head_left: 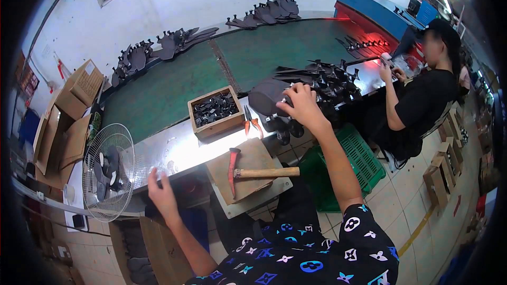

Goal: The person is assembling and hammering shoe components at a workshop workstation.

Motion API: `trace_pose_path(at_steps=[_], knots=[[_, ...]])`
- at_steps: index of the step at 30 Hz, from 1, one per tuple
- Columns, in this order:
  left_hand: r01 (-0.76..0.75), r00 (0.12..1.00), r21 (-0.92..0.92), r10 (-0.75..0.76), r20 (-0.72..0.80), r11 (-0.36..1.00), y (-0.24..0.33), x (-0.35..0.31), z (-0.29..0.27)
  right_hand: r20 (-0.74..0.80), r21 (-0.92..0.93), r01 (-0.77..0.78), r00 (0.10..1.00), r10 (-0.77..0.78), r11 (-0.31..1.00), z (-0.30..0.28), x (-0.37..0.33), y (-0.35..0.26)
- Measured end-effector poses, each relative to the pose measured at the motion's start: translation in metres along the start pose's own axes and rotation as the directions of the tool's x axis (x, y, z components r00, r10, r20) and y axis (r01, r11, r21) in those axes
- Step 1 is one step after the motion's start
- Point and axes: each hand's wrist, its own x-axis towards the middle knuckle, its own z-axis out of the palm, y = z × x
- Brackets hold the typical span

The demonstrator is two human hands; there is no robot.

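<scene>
My right hand (305, 104) reaches over the bench to the near end of a heap of dark parts (330, 79). Its fingers are curled and closed at the edge of a flat, dark grey sole-shaped piece (265, 96), with a small shiny bit near the fingertips. My left hand (162, 195) hangs by the front edge of the bench, fingers apart and holding nothing. In front of me a hammer (264, 172), red-headed with a wooden handle, lies on a brown board (219, 166). Orange-handled pliers (253, 124) lie beside a wooden box (203, 133) of small black pieces.
A green belt (163, 97) runs behind the bench, with dark pieces (169, 46) along its far edge. At left stand a wire fan guard (130, 179) and cardboard boxes (87, 82). A green crate (364, 150) sits at right, near a co-worker in black (430, 92).
</scene>
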Motion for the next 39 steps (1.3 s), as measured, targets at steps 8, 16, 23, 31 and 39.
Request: trace_pose_path(at_steps=[8,16,23,31,39], knots=[[-0.139,0.989,-0.108,0.144,0.037,0.984,0.055,-0.029,0.012,0.184,0.881,-0.331,0.898,0.399,0.338,-0.012,0.031,-0.016],[-0.622,0.771,-0.235,0.637,-0.014,0.747,0.144,-0.063,0.044,0.498,0.699,-0.65,0.741,-0.45,-0.298,-0.097,-0.027,-0.176],[0.069,0.975,-0.674,0.094,0.202,0.735,0.144,-0.065,0.008,0.032,0.378,0.137,0.986,-0.161,0.915,0.0,-0.119,-0.111],[-0.069,0.969,-0.501,0.177,0.172,0.863,0.073,-0.09,0.1,0.281,0.332,-0.125,0.959,0.028,0.935,-0.006,-0.198,-0.052],[-0.438,0.875,-0.112,0.451,0.176,0.892,0.082,-0.032,0.124,0.592,0.624,-0.742,0.654,0.471,0.246,-0.047,-0.298,-0.037]])
